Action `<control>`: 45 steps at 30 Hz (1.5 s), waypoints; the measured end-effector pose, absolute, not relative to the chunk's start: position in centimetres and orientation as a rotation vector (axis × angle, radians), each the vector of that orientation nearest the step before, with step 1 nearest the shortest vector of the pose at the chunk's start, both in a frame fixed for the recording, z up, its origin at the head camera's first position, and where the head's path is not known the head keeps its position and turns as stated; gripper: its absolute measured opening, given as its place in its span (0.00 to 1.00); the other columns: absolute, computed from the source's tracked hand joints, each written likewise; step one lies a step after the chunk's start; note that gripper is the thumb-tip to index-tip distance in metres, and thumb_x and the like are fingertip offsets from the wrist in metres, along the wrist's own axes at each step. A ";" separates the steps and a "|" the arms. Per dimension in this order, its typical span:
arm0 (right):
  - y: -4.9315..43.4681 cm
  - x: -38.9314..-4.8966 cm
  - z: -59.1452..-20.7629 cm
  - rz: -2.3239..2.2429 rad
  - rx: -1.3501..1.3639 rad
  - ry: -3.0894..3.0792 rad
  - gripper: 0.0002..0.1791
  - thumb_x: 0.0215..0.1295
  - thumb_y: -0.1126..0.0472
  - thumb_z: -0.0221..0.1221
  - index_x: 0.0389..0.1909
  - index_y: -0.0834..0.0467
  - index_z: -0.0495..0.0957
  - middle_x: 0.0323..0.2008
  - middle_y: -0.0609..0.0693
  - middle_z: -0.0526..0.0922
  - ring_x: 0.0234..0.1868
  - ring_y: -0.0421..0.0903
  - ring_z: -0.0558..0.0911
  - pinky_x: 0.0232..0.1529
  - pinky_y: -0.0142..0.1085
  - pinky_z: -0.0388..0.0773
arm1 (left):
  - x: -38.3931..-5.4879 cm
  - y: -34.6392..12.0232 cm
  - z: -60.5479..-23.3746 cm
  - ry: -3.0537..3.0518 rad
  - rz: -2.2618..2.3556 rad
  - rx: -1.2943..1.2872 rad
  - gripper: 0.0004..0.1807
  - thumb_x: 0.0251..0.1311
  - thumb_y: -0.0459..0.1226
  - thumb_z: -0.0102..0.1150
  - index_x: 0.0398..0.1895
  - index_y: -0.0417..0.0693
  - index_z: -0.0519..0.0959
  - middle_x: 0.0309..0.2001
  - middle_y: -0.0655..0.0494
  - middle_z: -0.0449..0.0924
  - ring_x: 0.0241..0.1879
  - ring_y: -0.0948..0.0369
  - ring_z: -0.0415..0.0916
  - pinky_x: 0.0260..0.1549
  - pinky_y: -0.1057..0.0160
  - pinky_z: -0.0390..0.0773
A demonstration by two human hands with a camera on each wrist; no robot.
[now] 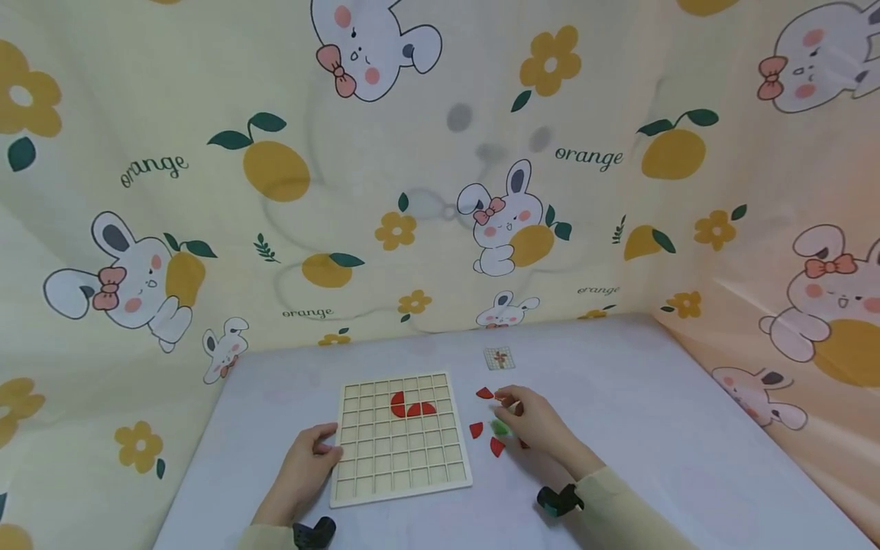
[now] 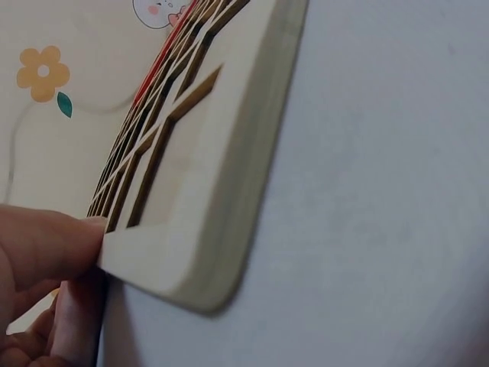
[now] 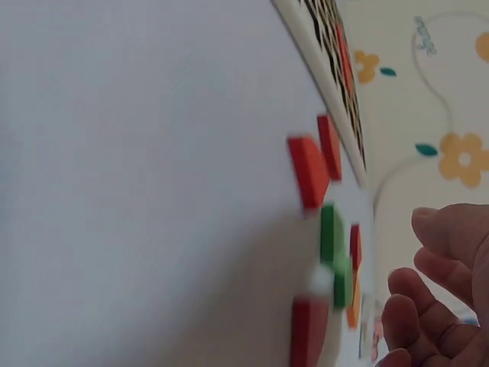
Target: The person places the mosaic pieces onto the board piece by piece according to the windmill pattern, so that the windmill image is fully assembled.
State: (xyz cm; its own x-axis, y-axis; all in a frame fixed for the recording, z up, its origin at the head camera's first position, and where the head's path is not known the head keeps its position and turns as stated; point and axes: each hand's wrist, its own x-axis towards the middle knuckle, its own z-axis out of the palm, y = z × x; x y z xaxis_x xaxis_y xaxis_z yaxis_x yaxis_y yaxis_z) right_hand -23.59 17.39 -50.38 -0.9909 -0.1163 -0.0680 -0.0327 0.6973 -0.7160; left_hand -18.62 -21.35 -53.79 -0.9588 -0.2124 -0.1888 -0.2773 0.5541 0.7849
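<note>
A cream square grid board (image 1: 402, 439) lies on the table, with several red quarter-round pieces (image 1: 428, 409) set in its upper middle cells. My left hand (image 1: 302, 466) holds the board's left edge; in the left wrist view its thumb (image 2: 53, 241) lies against the rim near a corner. Over the loose pieces to the right of the board is my right hand (image 1: 539, 420), its fingers loosely bent. The right wrist view shows a gap between thumb (image 3: 451, 229) and fingers, with nothing held there. Below lie red pieces (image 3: 309, 172) and green pieces (image 3: 330, 233).
A small gridded card (image 1: 499, 357) with a red-brown pattern lies behind the loose pieces. An orange piece (image 3: 353, 298) shows among the others in the right wrist view. Printed cloth walls (image 1: 426, 153) stand behind and beside the white-covered table (image 1: 653, 443).
</note>
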 end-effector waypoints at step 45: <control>21.5 -21.4 -51.9 -1.069 -0.186 2.720 0.07 0.59 0.59 0.67 0.37 0.48 0.81 0.32 0.43 0.76 0.37 0.44 0.73 0.41 0.40 0.73 | -18.3 -21.2 -53.3 2.734 1.364 -0.385 0.28 0.61 0.35 0.61 0.65 0.40 0.68 0.51 0.46 0.72 0.42 0.57 0.71 0.36 0.59 0.74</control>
